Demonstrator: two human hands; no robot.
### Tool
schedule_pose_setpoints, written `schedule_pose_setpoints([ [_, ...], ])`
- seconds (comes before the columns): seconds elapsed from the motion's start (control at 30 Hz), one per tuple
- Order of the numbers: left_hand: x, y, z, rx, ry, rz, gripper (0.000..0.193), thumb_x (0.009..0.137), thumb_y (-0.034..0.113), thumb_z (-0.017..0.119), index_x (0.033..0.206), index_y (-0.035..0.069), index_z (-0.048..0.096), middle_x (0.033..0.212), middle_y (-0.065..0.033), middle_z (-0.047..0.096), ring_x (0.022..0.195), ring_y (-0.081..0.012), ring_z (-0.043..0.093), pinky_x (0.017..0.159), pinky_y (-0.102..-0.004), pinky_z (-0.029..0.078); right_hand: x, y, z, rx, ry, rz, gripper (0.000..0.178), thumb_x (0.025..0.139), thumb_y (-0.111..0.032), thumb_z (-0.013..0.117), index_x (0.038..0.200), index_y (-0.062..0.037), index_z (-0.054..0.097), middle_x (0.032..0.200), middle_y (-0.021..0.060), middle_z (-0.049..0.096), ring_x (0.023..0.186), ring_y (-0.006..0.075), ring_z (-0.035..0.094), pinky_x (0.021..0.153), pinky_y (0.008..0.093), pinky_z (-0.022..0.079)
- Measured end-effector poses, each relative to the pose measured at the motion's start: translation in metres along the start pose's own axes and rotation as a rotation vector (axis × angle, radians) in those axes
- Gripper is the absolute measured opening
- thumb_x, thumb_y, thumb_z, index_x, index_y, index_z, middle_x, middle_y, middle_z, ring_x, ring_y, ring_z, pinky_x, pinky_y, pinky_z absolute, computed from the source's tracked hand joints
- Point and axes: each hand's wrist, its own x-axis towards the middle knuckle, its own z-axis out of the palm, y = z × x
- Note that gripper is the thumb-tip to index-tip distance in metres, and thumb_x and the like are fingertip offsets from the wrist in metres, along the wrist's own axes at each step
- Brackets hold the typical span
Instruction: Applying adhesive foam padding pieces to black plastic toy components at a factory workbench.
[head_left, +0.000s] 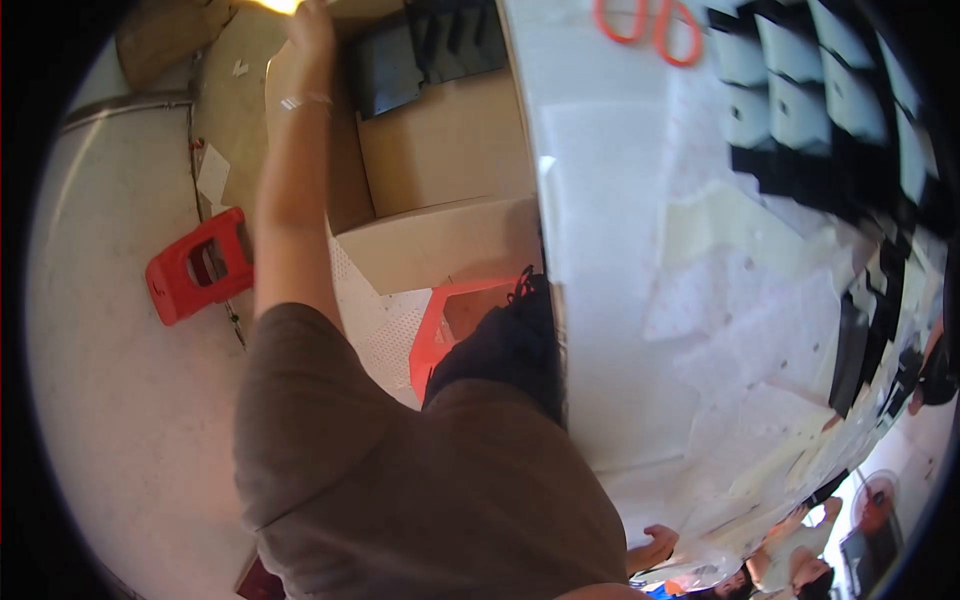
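Left grip near cardboard box

Room opens over the near end of the carton; black parts block the space beyond

From my feed I count one open cardboard box, with at least two dark plastic pieces inside it. Left of the box I see one red stool. To its right runs one bench, carrying one pair of orange-handled scissors and, farther from the box, more than six film-faced black parts; overlap hides their exact number.
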Motion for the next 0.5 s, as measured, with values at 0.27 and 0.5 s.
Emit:
schedule_pose_setpoints([
  [0.27,-0.261,-0.155,0.025,-0.198,0.313,-1.724,0.043,0.09,0.033,0.052,0.12,0.003,0.047,0.118,-0.0162,0.055,0.108,-0.027,0.056,0.085,-0.0463,0.049,0.01,-0.032,0.008,-0.037,-0.07,-0.005,0.029,0.094,-0.018,0.045,0.068,-0.0047,0.045,0.062,0.0036,0.045,0.055,0.0119,0.045,0.052,0.0253,0.039],
  [0.5,-0.203,-0.188,0.023,-0.805,0.667,-1.355,0.031,0.092,0.031,0.057,0.105,0.002,0.055,0.099,-0.0116,0.062,0.091,-0.0275,0.062,0.075,-0.0446,0.055,0.003,-0.068,0.024,-0.145,-0.267,0.114,0.025,0.096,-0.017,0.046,0.077,-0.0021,0.052,0.065,0.0046,0.053,0.057,0.0109,0.051,0.054,0.024,0.044],
])
